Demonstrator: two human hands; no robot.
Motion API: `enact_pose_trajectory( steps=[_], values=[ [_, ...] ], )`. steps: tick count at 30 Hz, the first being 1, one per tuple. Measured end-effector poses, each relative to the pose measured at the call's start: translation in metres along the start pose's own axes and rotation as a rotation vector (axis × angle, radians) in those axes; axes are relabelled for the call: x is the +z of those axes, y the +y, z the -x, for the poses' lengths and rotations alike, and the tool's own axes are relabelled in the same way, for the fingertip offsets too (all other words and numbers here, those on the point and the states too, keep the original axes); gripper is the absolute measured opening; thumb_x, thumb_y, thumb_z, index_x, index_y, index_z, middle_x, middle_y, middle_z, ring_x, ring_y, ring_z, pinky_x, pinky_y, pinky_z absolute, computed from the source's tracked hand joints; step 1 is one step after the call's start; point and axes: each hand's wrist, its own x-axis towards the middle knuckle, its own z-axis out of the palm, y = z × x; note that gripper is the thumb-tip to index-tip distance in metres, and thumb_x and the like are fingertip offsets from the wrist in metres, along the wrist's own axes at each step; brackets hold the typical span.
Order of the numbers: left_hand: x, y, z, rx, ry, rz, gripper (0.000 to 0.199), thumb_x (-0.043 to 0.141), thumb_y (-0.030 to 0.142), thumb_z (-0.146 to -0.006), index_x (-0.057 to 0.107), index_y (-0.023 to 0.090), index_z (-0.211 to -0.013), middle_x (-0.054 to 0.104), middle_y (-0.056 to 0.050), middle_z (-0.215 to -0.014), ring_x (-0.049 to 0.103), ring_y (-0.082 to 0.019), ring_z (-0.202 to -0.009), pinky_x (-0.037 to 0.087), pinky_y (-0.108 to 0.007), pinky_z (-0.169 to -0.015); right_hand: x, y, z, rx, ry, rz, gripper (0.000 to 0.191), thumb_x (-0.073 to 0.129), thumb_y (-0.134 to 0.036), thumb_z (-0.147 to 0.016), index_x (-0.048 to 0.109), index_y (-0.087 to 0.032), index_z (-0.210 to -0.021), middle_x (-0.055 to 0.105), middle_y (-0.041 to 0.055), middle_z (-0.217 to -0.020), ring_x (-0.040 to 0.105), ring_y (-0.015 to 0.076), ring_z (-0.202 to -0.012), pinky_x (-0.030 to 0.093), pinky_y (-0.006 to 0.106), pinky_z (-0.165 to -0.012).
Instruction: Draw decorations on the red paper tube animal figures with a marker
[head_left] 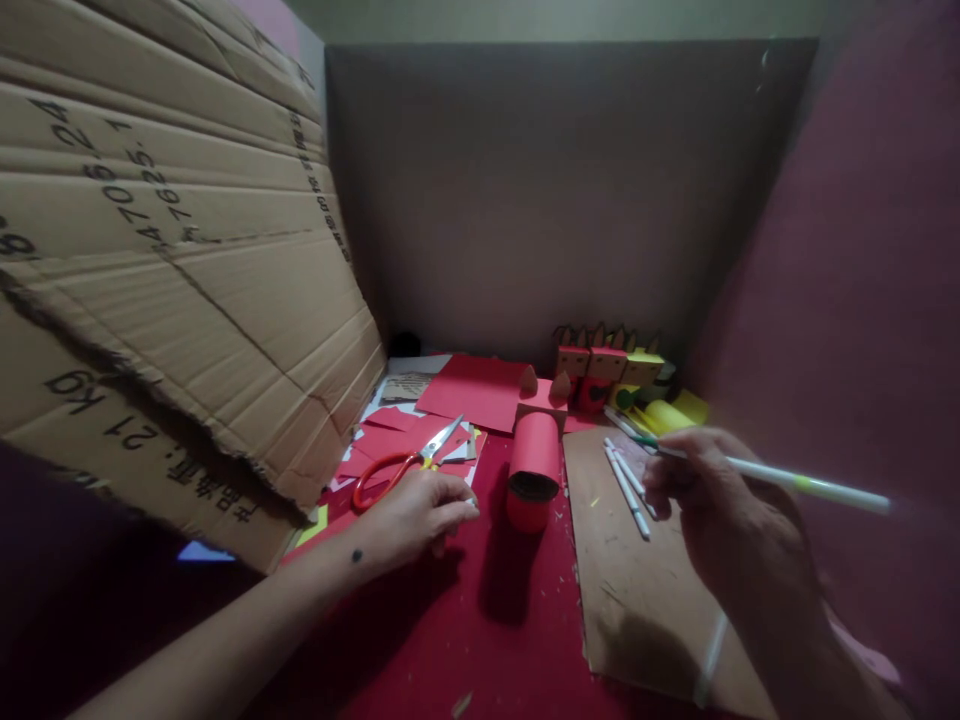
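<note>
My right hand (pixel 709 490) is closed around a white felt-tip pen (pixel 817 485) with a yellow band, its green end pointing left. The fingers of my left hand (pixel 431 505) are pinched together, with a small white thing at the tips, too small to name. Just behind the left hand lie scissors (pixel 382 478) with red handles, blades apart, on red paper pieces (pixel 390 440). Between my hands is a red paper tube figure (pixel 535 450) with brown pointed ears, its open end towards me.
More pens (pixel 626 490) lie on a brown cardboard sheet (pixel 622 600) at right. Finished-looking box figures (pixel 607 365) stand at the back, near rolled yellow paper (pixel 664 415). A large cardboard panel (pixel 187 250) leans on the left. Scraps dot the red tabletop (pixel 420 640).
</note>
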Motion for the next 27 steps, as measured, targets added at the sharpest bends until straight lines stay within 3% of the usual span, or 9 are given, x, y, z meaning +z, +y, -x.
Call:
enact_pose_trajectory(
  steps=[5, 9, 11, 14, 17, 19, 22, 25, 27],
  values=[
    [-0.002, -0.017, -0.004, -0.056, 0.092, -0.345, 0.020, 0.057, 0.024, -0.084, 0.055, 0.021, -0.064, 0.067, -0.008, -0.071, 0.069, -0.027, -0.077, 0.049, -0.037, -0.076, -0.007, 0.022, 0.007, 0.039, 0.002, 0.098, 0.027, 0.075, -0.045, -0.085, 0.073, -0.019, -0.080, 0.068, 0.0010, -0.059, 0.059, 0.0118, -0.049, 0.044, 0.020, -0.041],
    [-0.001, -0.017, -0.008, -0.081, 0.145, -0.495, 0.009, 0.059, 0.022, -0.083, 0.063, 0.019, -0.077, 0.072, -0.018, -0.084, 0.070, -0.040, -0.090, 0.047, -0.052, -0.084, -0.011, 0.031, 0.015, 0.084, -0.041, 0.192, 0.034, 0.073, -0.053, -0.086, 0.071, -0.019, -0.083, 0.068, 0.0012, -0.063, 0.061, 0.0127, -0.053, 0.047, 0.021, -0.045],
    [-0.001, -0.012, -0.010, -0.058, 0.151, -0.501, 0.012, 0.056, 0.024, -0.086, 0.066, 0.018, -0.083, 0.072, -0.019, -0.085, 0.070, -0.042, -0.092, 0.046, -0.054, -0.084, -0.012, 0.033, 0.018, 0.089, -0.049, 0.241, 0.038, 0.071, -0.057, -0.087, 0.070, -0.019, -0.083, 0.068, 0.0016, -0.065, 0.062, 0.0137, -0.055, 0.048, 0.022, -0.046],
    [-0.004, -0.002, -0.016, 0.017, 0.131, -0.425, 0.019, 0.054, 0.024, -0.088, 0.069, 0.019, -0.098, 0.070, -0.011, -0.076, 0.069, -0.035, -0.088, 0.046, -0.048, -0.085, -0.012, 0.037, 0.022, 0.092, -0.056, 0.316, 0.040, 0.067, -0.058, -0.089, 0.068, -0.020, -0.082, 0.068, 0.0016, -0.066, 0.061, 0.0141, -0.055, 0.048, 0.024, -0.047],
    [-0.008, 0.002, -0.028, 0.105, 0.033, -0.061, 0.030, 0.064, 0.021, -0.078, 0.069, 0.023, -0.107, 0.069, -0.002, -0.079, 0.066, -0.024, -0.083, 0.048, -0.035, -0.079, -0.011, 0.040, 0.025, 0.075, -0.071, 0.375, 0.037, 0.062, -0.056, -0.094, 0.066, -0.021, -0.081, 0.066, 0.0002, -0.067, 0.059, 0.0139, -0.058, 0.049, 0.025, -0.052],
    [-0.009, 0.001, -0.040, 0.095, -0.034, 0.425, 0.029, 0.070, 0.017, -0.067, 0.069, 0.018, -0.096, 0.071, -0.005, -0.092, 0.065, -0.021, -0.085, 0.048, -0.032, -0.077, -0.010, 0.041, 0.026, 0.035, -0.073, 0.414, 0.036, 0.059, -0.055, -0.095, 0.065, -0.023, -0.081, 0.066, -0.0008, -0.068, 0.059, 0.0138, -0.060, 0.050, 0.025, -0.057],
    [-0.003, -0.002, -0.059, 0.077, -0.017, 0.628, 0.027, 0.066, 0.034, -0.080, 0.068, 0.015, -0.099, 0.073, -0.010, -0.096, 0.065, -0.018, -0.076, 0.048, -0.032, -0.073, -0.005, 0.036, 0.023, -0.014, -0.055, 0.488, 0.029, 0.058, -0.052, -0.096, 0.068, -0.025, -0.090, 0.073, -0.0002, -0.078, 0.067, 0.0163, -0.073, 0.053, 0.028, -0.073],
    [0.011, 0.001, -0.071, 0.121, -0.071, 0.795, 0.049, 0.062, 0.057, -0.087, 0.072, 0.012, -0.102, 0.075, -0.017, -0.104, 0.069, -0.025, -0.092, 0.050, -0.038, -0.084, 0.004, 0.026, 0.016, -0.121, -0.155, 0.515, 0.025, 0.054, -0.046, -0.099, 0.072, -0.029, -0.099, 0.077, 0.0022, -0.103, 0.072, 0.0209, -0.096, 0.054, 0.033, -0.088],
    [0.020, 0.008, -0.075, 0.098, -0.101, 1.050, 0.055, 0.069, 0.060, -0.083, 0.073, 0.009, -0.103, 0.076, -0.019, -0.103, 0.069, -0.027, -0.096, 0.049, -0.038, -0.089, 0.012, 0.021, 0.013, -0.222, -0.232, 0.540, 0.022, 0.054, -0.041, -0.100, 0.073, -0.033, -0.107, 0.077, 0.0007, -0.113, 0.071, 0.0213, -0.105, 0.055, 0.032, -0.088]
  ],
)
